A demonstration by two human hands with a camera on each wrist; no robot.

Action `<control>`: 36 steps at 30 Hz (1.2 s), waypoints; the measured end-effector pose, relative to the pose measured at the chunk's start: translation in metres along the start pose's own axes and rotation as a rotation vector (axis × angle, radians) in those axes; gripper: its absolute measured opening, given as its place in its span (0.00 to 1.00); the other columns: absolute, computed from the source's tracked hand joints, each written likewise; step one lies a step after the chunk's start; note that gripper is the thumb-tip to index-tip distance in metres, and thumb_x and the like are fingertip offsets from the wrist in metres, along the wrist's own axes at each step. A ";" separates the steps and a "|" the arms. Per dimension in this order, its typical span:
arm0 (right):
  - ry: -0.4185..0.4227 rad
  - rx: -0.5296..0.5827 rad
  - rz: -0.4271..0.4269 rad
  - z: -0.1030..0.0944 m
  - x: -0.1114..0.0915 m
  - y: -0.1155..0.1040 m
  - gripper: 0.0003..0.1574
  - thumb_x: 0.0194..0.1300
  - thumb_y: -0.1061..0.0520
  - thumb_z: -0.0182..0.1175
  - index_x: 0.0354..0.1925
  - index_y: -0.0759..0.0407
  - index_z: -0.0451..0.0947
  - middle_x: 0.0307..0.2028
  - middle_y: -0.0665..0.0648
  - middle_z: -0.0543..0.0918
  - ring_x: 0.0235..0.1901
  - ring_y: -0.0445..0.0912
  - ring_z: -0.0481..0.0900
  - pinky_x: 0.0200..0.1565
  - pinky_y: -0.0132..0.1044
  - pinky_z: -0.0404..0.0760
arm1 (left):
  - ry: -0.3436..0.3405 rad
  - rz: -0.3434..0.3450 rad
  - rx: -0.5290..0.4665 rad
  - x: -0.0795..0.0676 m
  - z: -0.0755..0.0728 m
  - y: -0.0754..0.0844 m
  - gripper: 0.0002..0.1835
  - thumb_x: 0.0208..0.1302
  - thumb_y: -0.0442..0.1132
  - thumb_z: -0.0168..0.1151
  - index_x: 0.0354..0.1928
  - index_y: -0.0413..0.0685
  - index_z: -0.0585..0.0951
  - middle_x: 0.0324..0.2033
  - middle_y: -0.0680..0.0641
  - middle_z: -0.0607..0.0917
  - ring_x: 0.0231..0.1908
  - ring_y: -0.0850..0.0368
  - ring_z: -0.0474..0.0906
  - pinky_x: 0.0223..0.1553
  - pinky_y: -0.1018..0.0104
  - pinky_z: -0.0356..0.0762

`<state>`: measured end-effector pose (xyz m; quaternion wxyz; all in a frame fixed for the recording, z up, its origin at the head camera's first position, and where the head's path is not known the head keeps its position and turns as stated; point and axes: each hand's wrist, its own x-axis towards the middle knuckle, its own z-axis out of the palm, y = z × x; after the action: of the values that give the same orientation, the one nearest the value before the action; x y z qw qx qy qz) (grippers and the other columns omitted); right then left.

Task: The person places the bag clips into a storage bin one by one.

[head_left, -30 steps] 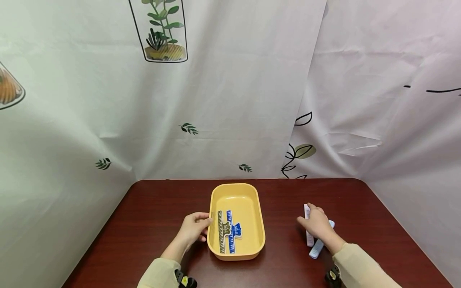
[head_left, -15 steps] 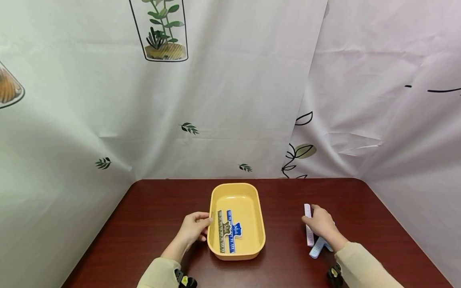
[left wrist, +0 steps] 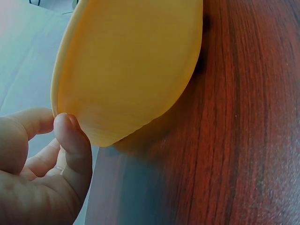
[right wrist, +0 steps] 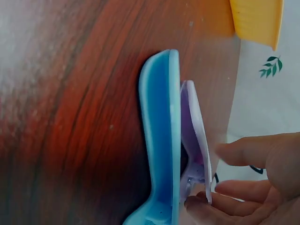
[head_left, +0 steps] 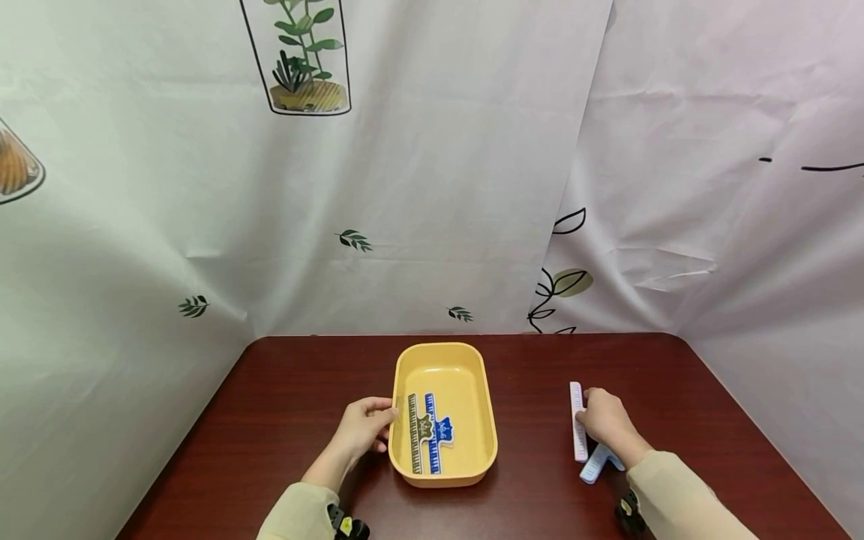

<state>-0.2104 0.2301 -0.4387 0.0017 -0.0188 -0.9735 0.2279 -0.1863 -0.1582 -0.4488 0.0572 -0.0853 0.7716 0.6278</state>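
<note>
My left hand [head_left: 364, 427] pinches the left rim of a yellow tray [head_left: 491, 420] between thumb and fingers; in the left wrist view the thumb lies against its outer wall. Inside the tray lie a dark olive ruler clip [head_left: 415, 442] and a blue ruler clip [head_left: 434, 457], each with a bear-shaped part. On the right, my right hand [head_left: 607, 421] is at a lilac ruler clip [head_left: 577, 431], thumb and fingers spread around its handle side. The right wrist view shows fingertips right at its edge. A light blue ruler clip [right wrist: 164, 122] lies beside it, partly under the hand.
Everything stands on a dark red-brown wooden table [head_left: 310, 375] with rounded far corners. A pale printed cloth [head_left: 432, 285] hangs behind and along both sides. Bare tabletop lies between the tray and the lilac clip.
My right hand has shifted slightly right across the lilac clip, uncovering more of its length, with thumb and fingers drawn closer together. The left hand and tray stay put.
</note>
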 end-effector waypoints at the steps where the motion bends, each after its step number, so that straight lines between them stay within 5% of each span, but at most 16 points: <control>1: -0.001 -0.007 -0.006 0.000 0.000 0.000 0.20 0.49 0.67 0.58 0.42 0.78 0.75 0.33 0.70 0.80 0.31 0.55 0.77 0.35 0.49 0.78 | -0.001 0.000 0.000 0.000 0.000 0.000 0.19 0.60 0.35 0.60 0.51 0.30 0.76 0.24 0.48 0.80 0.17 0.60 0.74 0.14 0.71 0.73; 8: -0.009 -0.050 -0.014 -0.003 -0.001 0.000 0.04 0.46 0.67 0.59 0.25 0.67 0.74 0.22 0.59 0.76 0.24 0.50 0.71 0.28 0.43 0.74 | -0.010 0.001 -0.007 0.001 0.000 0.000 0.18 0.61 0.35 0.59 0.50 0.30 0.75 0.23 0.48 0.81 0.17 0.61 0.74 0.14 0.71 0.73; 12: -0.010 -0.065 -0.004 -0.005 0.000 0.001 0.07 0.45 0.66 0.61 0.21 0.64 0.70 0.19 0.58 0.74 0.23 0.50 0.69 0.26 0.43 0.72 | -0.012 -0.002 -0.010 0.001 0.000 0.001 0.18 0.61 0.34 0.59 0.51 0.30 0.75 0.24 0.47 0.81 0.17 0.61 0.74 0.14 0.71 0.73; 36: -0.061 -0.059 0.104 -0.008 -0.001 0.000 0.12 0.50 0.60 0.65 0.22 0.63 0.71 0.21 0.59 0.74 0.22 0.50 0.71 0.23 0.40 0.70 | 0.002 -0.001 -0.003 -0.001 0.001 0.001 0.19 0.60 0.35 0.60 0.51 0.30 0.75 0.23 0.47 0.80 0.17 0.60 0.74 0.14 0.71 0.73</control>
<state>-0.2090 0.2334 -0.4311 -0.0403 -0.0627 -0.9771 0.1995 -0.1855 -0.1572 -0.4480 0.0568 -0.0865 0.7707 0.6287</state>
